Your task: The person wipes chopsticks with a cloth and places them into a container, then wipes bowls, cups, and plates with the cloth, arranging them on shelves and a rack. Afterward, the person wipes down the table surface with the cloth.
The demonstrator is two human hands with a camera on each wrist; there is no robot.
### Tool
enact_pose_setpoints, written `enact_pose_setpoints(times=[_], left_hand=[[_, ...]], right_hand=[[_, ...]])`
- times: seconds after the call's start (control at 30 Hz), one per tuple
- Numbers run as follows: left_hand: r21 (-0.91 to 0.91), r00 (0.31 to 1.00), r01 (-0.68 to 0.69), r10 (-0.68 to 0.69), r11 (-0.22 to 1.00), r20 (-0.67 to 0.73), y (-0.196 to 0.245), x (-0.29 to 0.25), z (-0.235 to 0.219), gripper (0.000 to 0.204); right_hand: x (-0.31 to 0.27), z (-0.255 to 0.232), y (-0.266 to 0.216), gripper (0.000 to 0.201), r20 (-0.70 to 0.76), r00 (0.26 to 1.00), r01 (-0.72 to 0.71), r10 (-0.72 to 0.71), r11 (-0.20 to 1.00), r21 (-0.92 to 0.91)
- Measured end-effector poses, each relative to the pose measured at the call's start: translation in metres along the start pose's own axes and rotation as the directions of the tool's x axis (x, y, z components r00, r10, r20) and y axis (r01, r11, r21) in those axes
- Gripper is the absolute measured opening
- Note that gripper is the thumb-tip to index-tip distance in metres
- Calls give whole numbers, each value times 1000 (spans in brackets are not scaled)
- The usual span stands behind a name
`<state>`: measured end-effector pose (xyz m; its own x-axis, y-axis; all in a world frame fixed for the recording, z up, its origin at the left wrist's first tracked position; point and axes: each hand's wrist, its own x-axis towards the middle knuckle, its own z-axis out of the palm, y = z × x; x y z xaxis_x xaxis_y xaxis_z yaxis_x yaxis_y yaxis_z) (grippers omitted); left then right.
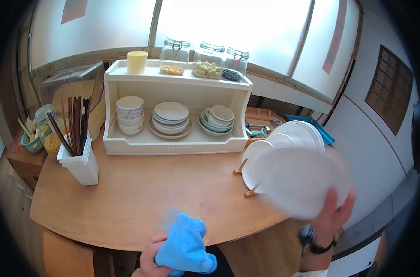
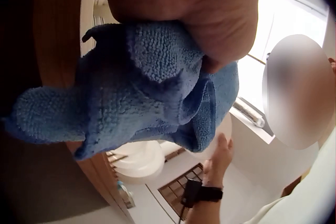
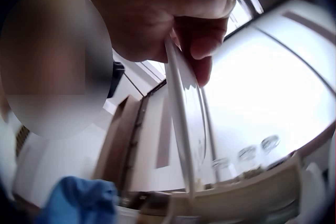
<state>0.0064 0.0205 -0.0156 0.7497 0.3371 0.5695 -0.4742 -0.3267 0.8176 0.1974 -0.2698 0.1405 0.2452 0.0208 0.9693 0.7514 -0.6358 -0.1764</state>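
Note:
A blue cloth (image 1: pixel 184 244) hangs bunched from my left hand (image 1: pixel 152 258), whose fingers grip it at the table's front edge. The left wrist view shows the cloth's (image 2: pixel 142 92) folds below the palm. On the right, my right hand (image 1: pixel 334 214) pinches a white plate (image 1: pixel 302 182) by its rim, thumb on one face and fingers on the other. That plate is blurred and overlaps several white plates (image 1: pixel 254 159) standing in a wooden rack (image 1: pixel 250 191). Seen edge-on in the right wrist view, the plate (image 3: pixel 181 113) extends down from the fingers.
A white shelf (image 1: pixel 173 148) with stacked bowls (image 1: pixel 130 115) and small plates (image 1: pixel 171 111) stands at the back. Glass jars (image 1: pixel 207 60) and a yellow cup (image 1: pixel 136 62) top it. Chopsticks fill a white holder (image 1: pixel 83 166) at left. Behind the rack lies a blue tray (image 1: pixel 327 136).

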Motion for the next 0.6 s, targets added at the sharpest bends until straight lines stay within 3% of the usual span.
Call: enact_pose_setpoints(times=[0.07,0.1,0.13,0.17,0.23,0.27,0.33,0.37,0.4,0.47,0.53,0.57,0.6], left_hand=[[-306,985,150,-169,940,-34,0,-13,17,35],[-308,973,220,-231,925,2,-14,-24,19,40],[-302,975,215,-224,929,4,-13,-21,19,40],[-334,969,220,-243,916,-31,-11,-15,20,38],[-393,951,238,-296,888,-92,-3,-1,22,36],[-418,936,251,-328,873,-123,2,4,21,35],[-462,894,276,-402,843,-199,11,8,13,34],[-374,853,349,-456,859,-252,18,8,2,36],[-218,874,356,-407,909,-265,34,18,-4,41],[-370,898,299,-391,879,-201,25,15,-13,50],[-430,868,268,-410,862,-280,13,3,-9,50],[-490,790,316,-511,813,-338,16,-1,-2,47],[-463,785,326,-509,824,-353,21,-1,9,47]], right_hand=[[-21,-11,-31,31,329,930,142,-162,986,85],[-26,-13,-46,29,494,839,145,-227,969,199],[-48,-14,-56,28,583,805,-10,-112,979,202],[-52,-7,-70,24,683,727,-313,-67,853,417],[-52,9,-85,23,597,780,-297,-188,728,617],[-57,13,-89,23,597,783,-310,-178,720,621],[-70,20,-99,23,779,625,-649,-54,519,557],[-82,27,-107,21,747,665,-641,11,522,563],[-99,35,-111,21,751,660,-651,8,505,567],[-128,52,-118,25,646,732,-657,217,475,585],[-117,61,-117,27,693,694,-684,193,478,551],[-113,67,-120,29,695,687,-716,213,360,598],[-112,73,-123,32,696,679,-734,232,235,637]])
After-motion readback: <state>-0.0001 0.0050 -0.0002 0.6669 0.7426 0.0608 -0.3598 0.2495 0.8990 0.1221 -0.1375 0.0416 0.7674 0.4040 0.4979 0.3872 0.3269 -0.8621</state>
